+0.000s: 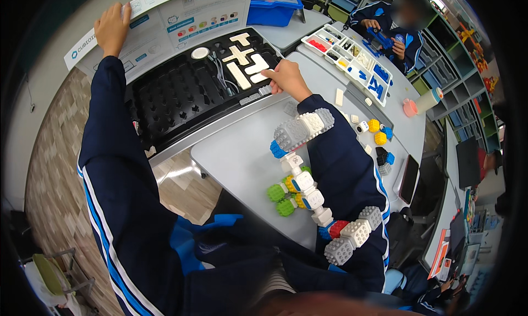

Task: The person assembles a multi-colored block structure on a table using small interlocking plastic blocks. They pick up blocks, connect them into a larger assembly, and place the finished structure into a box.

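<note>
1. The left hand [111,27] lay flat with fingers together on a printed instruction sheet [181,16] at the far left of the desk, holding nothing.
2. Just right of the sheet sat a black foam tray [181,93] with rows of shaped pockets; cream flat pieces [242,60] and a white round disc [199,53] rested in its far end.
3. The right hand [287,78] rested at the tray's near right corner, fingers curled and pointing toward a cream piece; whether it pinched anything, I could not tell.
4. Below that hand, a chain of cube blocks [308,173] in grey, white, blue, yellow, green and red ran along the grey table [236,156], close against the right sleeve.
5. Further right lay loose yellow, blue and black cubes [379,137], a dark phone [408,178] and a white compartment tray [349,60] of parts.
6. At the far right another person [393,33] held a blue piece.
</note>
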Demonstrator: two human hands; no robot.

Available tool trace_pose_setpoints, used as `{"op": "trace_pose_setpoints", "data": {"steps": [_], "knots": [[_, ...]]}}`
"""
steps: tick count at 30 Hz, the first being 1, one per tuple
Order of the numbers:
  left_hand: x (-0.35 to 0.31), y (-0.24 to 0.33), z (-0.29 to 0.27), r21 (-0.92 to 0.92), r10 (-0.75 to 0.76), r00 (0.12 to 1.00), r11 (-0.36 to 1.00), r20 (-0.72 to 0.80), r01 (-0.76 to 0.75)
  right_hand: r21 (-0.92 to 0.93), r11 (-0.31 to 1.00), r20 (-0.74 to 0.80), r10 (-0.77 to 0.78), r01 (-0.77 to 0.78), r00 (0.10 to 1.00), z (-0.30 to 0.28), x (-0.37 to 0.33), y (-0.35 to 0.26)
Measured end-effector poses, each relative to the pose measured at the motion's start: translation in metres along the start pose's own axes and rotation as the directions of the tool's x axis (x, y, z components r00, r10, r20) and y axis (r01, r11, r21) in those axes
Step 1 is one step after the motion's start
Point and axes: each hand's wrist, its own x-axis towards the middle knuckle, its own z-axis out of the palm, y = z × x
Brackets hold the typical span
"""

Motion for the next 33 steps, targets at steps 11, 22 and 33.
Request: {"op": "trace_pose_setpoints", "data": {"steps": [11,22,33], "knots": [[0.001,-0.016,0.031,-0.034,-0.022,1.000,0.999,0.017,0.023,-0.612,0.761,-0.213,-0.421,0.216,0.881,0.030,-0.017,0.012],[0.000,-0.027,0.041,0.013,-0.015,0.998,1.000,0.069,0.014,-0.623,0.778,-0.268,-0.305,0.077,0.914,-0.074,-0.057,0.063],[0.004,-0.023,0.036,0.034,-0.009,0.995,0.999,0.103,0.006,-0.653,0.752,-0.071,-0.178,0.090,0.981,-0.152,-0.097,0.155]]}}
